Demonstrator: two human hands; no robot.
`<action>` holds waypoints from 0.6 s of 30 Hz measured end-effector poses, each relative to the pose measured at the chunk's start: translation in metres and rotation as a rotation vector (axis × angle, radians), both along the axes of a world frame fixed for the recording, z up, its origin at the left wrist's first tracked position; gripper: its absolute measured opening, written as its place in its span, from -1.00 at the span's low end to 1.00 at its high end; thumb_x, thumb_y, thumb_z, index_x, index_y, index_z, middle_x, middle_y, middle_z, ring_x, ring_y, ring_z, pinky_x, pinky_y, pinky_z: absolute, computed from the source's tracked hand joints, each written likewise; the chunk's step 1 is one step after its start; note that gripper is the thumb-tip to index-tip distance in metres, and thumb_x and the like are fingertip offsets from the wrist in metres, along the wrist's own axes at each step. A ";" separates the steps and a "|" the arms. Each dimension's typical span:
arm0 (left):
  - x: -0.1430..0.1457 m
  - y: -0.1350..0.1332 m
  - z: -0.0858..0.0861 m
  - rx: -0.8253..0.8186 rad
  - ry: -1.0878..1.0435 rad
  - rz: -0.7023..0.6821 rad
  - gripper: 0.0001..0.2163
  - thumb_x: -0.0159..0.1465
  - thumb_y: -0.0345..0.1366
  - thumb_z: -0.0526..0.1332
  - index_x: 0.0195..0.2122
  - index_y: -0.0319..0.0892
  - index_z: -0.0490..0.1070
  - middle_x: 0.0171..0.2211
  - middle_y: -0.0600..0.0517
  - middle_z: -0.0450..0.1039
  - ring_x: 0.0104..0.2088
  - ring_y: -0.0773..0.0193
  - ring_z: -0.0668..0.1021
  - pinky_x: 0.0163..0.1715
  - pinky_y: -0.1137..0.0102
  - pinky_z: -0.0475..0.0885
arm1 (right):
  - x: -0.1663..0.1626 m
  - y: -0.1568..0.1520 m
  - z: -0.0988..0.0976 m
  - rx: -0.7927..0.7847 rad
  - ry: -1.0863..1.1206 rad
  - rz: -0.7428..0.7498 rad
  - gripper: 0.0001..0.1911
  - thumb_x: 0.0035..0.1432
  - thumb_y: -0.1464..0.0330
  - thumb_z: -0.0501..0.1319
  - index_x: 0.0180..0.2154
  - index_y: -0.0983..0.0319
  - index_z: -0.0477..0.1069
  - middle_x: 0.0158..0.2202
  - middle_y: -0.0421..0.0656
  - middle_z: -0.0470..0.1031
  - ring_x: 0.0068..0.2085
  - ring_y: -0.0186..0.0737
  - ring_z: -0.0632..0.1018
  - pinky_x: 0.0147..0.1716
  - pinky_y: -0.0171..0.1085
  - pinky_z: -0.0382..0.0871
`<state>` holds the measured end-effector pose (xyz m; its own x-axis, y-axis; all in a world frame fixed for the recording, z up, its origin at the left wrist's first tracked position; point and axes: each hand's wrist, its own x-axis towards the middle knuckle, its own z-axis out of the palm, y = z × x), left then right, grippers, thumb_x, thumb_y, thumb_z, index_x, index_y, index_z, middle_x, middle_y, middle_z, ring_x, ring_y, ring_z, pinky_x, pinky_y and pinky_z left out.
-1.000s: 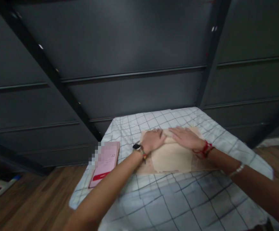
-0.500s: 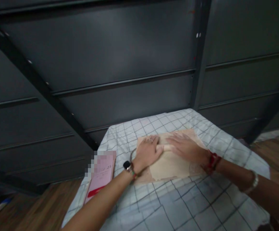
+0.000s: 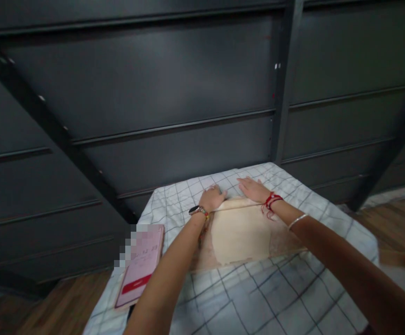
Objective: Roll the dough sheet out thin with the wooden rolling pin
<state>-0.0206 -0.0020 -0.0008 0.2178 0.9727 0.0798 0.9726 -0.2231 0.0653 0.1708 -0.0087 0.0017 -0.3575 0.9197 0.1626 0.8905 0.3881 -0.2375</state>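
Head view, only one on record. Left hand (image 3: 213, 197) and right hand (image 3: 254, 189) lie palm down, fingers stretched flat and not curled round anything, side by side at the far edge of a pale dough sheet (image 3: 240, 235). Under the palms runs a pale roller (image 3: 235, 204) (pin or rolled-up edge, blur too heavy to say). The dough lies on a brownish board (image 3: 286, 242), mid-table, on a checked cloth (image 3: 258, 298).

Left wrist: dark watch (image 3: 195, 210). Right wrist: red thread band (image 3: 272, 200), silver bangle (image 3: 298, 219) further up the arm.

Surroundings: pink flat booklet (image 3: 140, 265) near the table's left edge, well apart from the board. Dark metal panel wall (image 3: 174, 93) rises just behind the table. Wood floor (image 3: 397, 223) to either side.

Obstruction: both forearms cross the board's near corners, hiding parts of it
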 end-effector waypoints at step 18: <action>-0.038 -0.143 -0.020 0.231 -0.136 -0.481 -0.55 0.40 -0.14 -0.18 0.17 -0.26 0.20 0.14 -0.12 0.30 0.14 0.16 0.34 0.17 0.22 0.18 | 0.025 -0.160 -0.019 0.334 -0.098 0.316 -0.68 0.27 0.40 0.00 0.03 0.31 0.31 -0.11 0.01 0.45 -0.09 -0.13 0.47 -0.13 -0.18 0.36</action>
<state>-0.0582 -0.1446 -0.0208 0.6061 0.7203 0.3374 0.7439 -0.6635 0.0798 0.1956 -0.1686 -0.0171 -0.6401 0.6661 0.3829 0.7283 0.6848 0.0262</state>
